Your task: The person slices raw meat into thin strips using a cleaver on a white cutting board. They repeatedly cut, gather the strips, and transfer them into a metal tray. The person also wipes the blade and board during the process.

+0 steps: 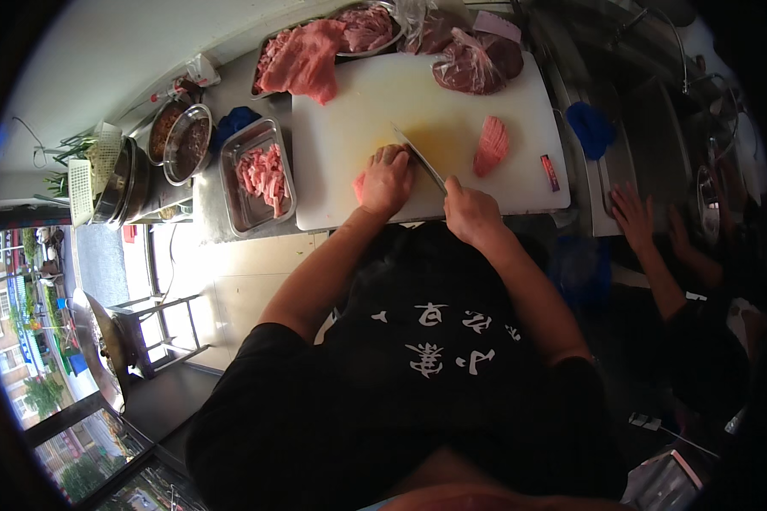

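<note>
My right hand (pixel 472 209) grips the handle of a kitchen knife (pixel 424 160), its blade angled up and left over a white cutting board (pixel 332 140). The blade runs close along the fingertips of my left hand (pixel 387 182). That hand lies curled over a piece of raw meat (pixel 358 188), pinning it to the board; most of the piece is hidden beneath my palm. A second piece of raw meat (pixel 491 145) rests on the board to the right of the knife. At the board's left stands a metal tray (pixel 229 175) of cut meat strips (pixel 262 175).
Behind are a large meat slab (pixel 310 57), a bowl of meat (pixel 367 27) and bagged meat (pixel 470 70). A red packet (pixel 550 172) lies on the board. Metal bowls (pixel 188 144) stand left. To the right, a blue cloth (pixel 590 129) and another person's hand (pixel 634 214) are by the sink.
</note>
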Demonstrator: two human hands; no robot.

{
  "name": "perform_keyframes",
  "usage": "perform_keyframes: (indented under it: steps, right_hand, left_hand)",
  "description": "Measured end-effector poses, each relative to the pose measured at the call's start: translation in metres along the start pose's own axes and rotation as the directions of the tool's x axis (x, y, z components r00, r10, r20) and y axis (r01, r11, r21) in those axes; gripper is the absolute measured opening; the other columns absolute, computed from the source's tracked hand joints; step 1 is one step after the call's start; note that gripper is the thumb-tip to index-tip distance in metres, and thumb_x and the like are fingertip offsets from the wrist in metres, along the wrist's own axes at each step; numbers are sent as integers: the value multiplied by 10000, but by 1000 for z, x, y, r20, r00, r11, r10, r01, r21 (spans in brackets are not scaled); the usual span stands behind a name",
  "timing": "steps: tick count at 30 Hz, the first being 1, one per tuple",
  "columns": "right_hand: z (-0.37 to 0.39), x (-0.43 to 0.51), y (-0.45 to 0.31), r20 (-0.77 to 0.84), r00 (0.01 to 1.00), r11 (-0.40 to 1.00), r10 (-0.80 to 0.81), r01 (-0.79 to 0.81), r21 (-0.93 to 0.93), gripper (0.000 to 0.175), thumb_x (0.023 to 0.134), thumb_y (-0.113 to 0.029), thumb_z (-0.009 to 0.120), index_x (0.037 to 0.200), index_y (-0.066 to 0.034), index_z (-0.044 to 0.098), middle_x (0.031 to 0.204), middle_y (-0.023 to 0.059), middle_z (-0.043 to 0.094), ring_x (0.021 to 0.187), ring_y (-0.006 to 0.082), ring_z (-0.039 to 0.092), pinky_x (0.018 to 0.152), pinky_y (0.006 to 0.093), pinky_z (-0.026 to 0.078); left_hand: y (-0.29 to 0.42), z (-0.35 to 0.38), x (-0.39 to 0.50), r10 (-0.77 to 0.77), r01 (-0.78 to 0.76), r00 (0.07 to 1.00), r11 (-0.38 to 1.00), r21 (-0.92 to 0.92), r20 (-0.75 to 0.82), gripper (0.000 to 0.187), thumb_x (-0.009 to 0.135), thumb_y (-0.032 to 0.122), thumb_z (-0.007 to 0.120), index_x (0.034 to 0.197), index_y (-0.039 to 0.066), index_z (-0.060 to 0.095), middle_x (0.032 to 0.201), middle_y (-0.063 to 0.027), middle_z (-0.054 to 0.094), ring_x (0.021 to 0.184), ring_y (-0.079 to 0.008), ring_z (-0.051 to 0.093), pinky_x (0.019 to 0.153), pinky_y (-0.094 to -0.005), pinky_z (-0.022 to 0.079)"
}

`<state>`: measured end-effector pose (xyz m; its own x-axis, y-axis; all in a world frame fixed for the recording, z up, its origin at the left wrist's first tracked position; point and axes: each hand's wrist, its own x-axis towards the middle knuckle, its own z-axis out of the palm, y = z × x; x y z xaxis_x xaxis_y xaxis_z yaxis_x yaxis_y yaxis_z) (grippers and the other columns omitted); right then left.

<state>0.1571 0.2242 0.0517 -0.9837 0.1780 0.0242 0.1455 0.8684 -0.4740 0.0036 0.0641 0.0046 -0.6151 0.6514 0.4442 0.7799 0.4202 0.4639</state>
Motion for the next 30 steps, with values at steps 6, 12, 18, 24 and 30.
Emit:
perform_keyframes:
  steps: [6, 12, 18, 24, 30]
  right_hand:
    - [-7, -3, -3, -20, 1000, 1000, 3, -4, -14, 215, 931, -123, 647, 1071, -30, 513, 784, 200, 704, 722, 438, 700, 642, 568, 535]
    - [-14, -14, -14, 14, 1000, 999, -3, 4, -53, 174, 948, -126, 565, 1089, -30, 533, 773, 201, 699, 694, 419, 704, 621, 541, 543]
    - [-9, -5, -12, -50, 998, 999, -47, 46, -22, 188, 914, -101, 553, 1087, -25, 543, 739, 194, 693, 671, 410, 704, 607, 538, 544]
    - [-14, -16, -11, -59, 996, 995, -67, 62, -74, 182, 920, -117, 568, 1064, -5, 554, 680, 182, 680, 620, 403, 694, 552, 529, 532]
    - [-10, -15, -11, -32, 999, 1000, -6, 7, 15, 201, 899, -108, 576, 1073, -15, 536, 703, 202, 684, 672, 432, 701, 591, 558, 540]
  left_hand:
    - [3, -3, -1, 50, -49, 998, 999, 23, -38, 243, 902, 69, 694, 1140, 39, 654, 1203, -129, 658, 1127, -367, 620, 959, -491, 503]
    - [4, -2, -1, 5, -5, 1000, 996, 93, 1, 230, 911, 104, 692, 1133, 57, 652, 1202, -136, 657, 1119, -373, 624, 946, -479, 510]
    - [5, -2, -3, -14, 14, 1000, 993, 118, 2, 221, 923, 143, 690, 1129, 71, 654, 1216, -125, 662, 1129, -374, 629, 938, -478, 522]
    - [9, -3, -3, -68, 65, 997, 993, 99, 27, 244, 910, 141, 678, 1150, 99, 658, 1284, -103, 651, 1164, -365, 619, 970, -475, 518]
    - [10, 0, -3, -14, 15, 1000, 991, 134, -8, 187, 949, 150, 677, 1122, 77, 669, 1242, -120, 682, 1117, -377, 641, 932, -474, 532]
